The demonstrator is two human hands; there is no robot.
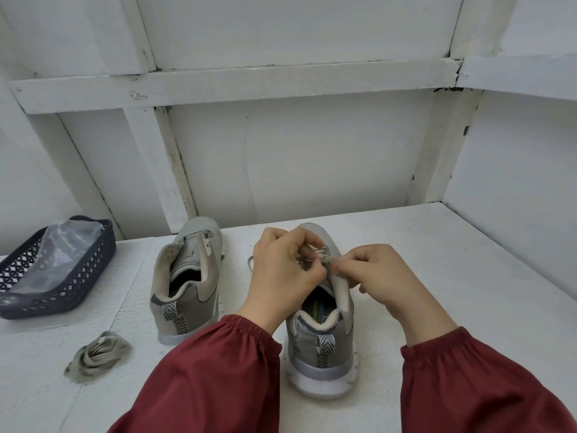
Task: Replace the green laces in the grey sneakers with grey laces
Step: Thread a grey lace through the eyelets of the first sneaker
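Found two grey sneakers on the white table (452, 276), heels toward the camera, side by side but apart. Noted the sneaker on the left (187, 276) with tongue slack and eyelets bare, no lace of any colour in it. Found both hands busy low on the throat of the sneaker on the right (321, 348). Saw the left hand (281, 270) curled, fingertips closed in a pinch on a pale grey lace (332, 260) near the toe-end eyelets. Saw the right hand (381, 276) likewise curled, thumb and forefinger clamped on the same lace at the eyelet flap. Spotted a loop of that lace trailing onto the table just left of the shoe. Could not count the eyelets already threaded, hidden as they were under the fingers.

Saw no green lace in either sneaker. Noted a loose bundle of laces (96, 357) on the table at the near left, dull grey-green in tone. Could not say for certain whether old pair or spare new lace. Further left, noted a dark mesh basket (93, 276) with a clear plastic bag (65, 245) inside.

Judged the stripping done for both shoes and the relacing barely begun. Reckoned the rest of this shoe, the whole of the other and any tying left to do.
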